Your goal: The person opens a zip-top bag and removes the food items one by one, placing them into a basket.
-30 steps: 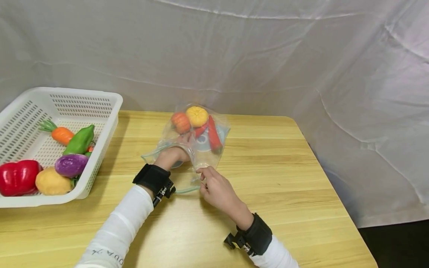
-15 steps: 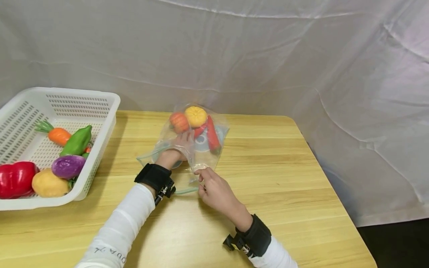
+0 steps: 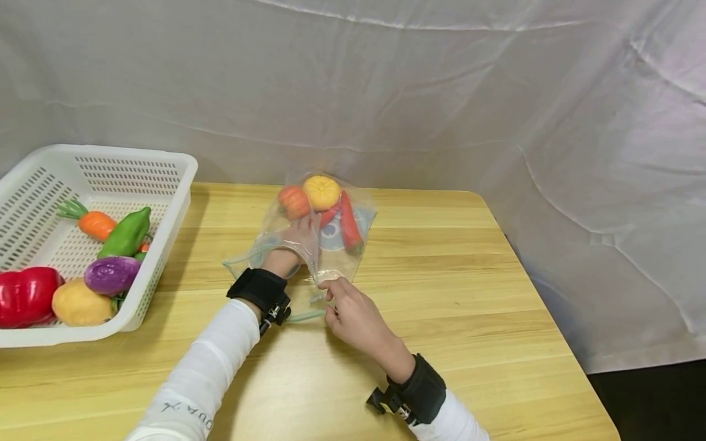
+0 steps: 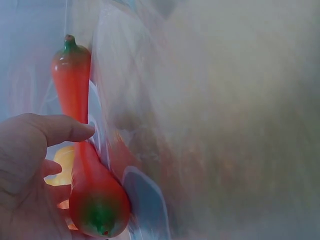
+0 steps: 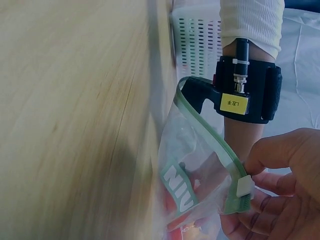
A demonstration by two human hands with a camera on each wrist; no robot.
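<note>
A small yellow label (image 5: 234,103) on the black wrist strap (image 5: 250,90) of the left arm carries dark characters, too small to read surely. The white sleeve (image 3: 190,392) of that arm bears dark letters that look like "ODA" beside a mark. The clear zip bag (image 5: 200,175) shows large white letters on green, seemingly "NIN", partly creased.

Head view high over table; wrist views close, sharing bag (image 3: 325,236)
</note>
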